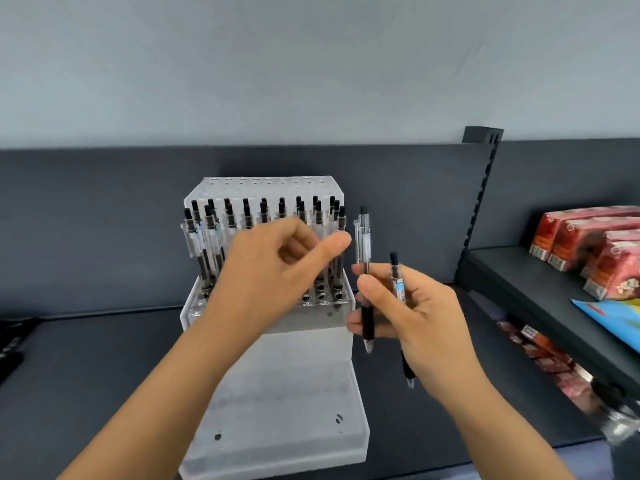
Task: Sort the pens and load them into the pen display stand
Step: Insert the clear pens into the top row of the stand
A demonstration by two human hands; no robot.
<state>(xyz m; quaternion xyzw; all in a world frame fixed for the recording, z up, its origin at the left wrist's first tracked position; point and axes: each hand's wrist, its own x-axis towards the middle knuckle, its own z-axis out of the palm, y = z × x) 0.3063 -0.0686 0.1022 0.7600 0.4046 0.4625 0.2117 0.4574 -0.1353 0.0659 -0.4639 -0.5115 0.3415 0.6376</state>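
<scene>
One stand (287,393), two hands (273,271) (422,320), two held pens (363,237) (396,275)

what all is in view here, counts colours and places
pen display stand: one, frosted clear, centre of the dark shelf
loaded pens: about twenty, clear with black tops, upright in the stand's rows, partly hidden
loose pens: two, clear with black grips, in the right hand
dark shelf: one, charcoal, under the stand
red packets: several, red, side shelf at right
blue packet: one, blue, front of that side shelf
left hand: one, before the stand, holding nothing visible
right hand: one, right of the stand, gripping both loose pens
</scene>
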